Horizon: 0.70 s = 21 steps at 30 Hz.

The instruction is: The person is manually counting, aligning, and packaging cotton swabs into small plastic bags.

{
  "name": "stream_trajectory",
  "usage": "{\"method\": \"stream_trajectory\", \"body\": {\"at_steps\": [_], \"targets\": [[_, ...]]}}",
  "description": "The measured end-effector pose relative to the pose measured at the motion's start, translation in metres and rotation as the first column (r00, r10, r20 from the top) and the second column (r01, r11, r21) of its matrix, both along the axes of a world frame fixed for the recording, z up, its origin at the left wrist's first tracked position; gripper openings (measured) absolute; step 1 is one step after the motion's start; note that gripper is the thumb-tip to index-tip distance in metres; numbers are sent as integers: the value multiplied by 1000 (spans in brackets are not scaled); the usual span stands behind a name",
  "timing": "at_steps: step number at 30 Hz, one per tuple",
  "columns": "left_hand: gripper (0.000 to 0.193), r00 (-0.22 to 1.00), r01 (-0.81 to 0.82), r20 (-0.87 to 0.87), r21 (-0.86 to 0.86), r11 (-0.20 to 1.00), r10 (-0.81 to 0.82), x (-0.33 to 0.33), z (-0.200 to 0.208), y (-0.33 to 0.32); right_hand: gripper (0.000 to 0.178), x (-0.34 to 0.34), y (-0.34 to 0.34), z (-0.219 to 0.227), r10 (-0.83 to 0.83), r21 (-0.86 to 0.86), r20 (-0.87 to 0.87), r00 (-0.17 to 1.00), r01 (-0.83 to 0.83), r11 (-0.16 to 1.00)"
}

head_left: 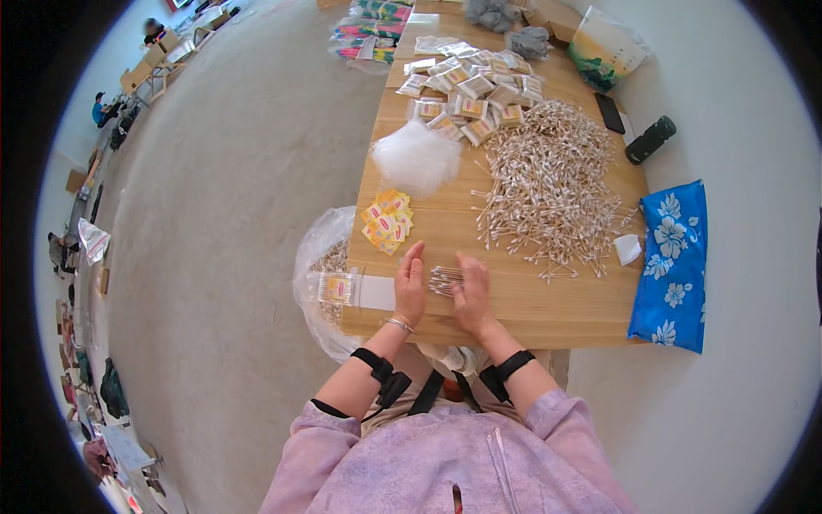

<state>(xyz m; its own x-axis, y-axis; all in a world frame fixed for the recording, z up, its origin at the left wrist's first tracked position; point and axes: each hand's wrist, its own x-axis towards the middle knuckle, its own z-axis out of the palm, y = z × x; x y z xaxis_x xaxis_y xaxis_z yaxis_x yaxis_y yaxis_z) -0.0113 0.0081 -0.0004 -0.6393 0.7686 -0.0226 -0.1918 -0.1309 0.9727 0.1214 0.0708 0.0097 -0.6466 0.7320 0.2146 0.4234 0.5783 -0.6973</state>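
My right hand has its thumb and fingers closed on a small row of cotton swabs, held low over the wooden table near its front edge. Facing it, my left hand stands on edge with fingers stretched out, just left of the swabs, apparently holding nothing. Beside the left wrist lies a white card. Next to that card, a filled packet of swabs sits at the table's left edge. Yellow printed cards lie in a loose pile beyond my left hand.
A large heap of loose swabs covers the right middle. Behind are clear plastic bags and many filled packets. A blue flowered cushion, black bottle and phone line the wall. A plastic sack hangs at left.
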Motion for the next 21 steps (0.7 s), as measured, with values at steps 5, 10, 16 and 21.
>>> {"method": "stream_trajectory", "body": {"at_steps": [5,10,16,21], "targets": [[42,1000,-1,28,46,999,0,-9,-3,2,51,5,7,1,-258,-229,-301,918,193,954],[43,998,56,-13,43,998,-55,5,1,2,47,-8,7,-13,-266,-307,-408,873,143,941],[46,993,107,-54,-33,994,-109,12,2,-2,47,-23,2,-4,-180,-342,-408,895,32,939],[47,993,4,115,100,995,-15,6,-5,-8,63,0,1,0,-28,187,59,998,16,982]]}}
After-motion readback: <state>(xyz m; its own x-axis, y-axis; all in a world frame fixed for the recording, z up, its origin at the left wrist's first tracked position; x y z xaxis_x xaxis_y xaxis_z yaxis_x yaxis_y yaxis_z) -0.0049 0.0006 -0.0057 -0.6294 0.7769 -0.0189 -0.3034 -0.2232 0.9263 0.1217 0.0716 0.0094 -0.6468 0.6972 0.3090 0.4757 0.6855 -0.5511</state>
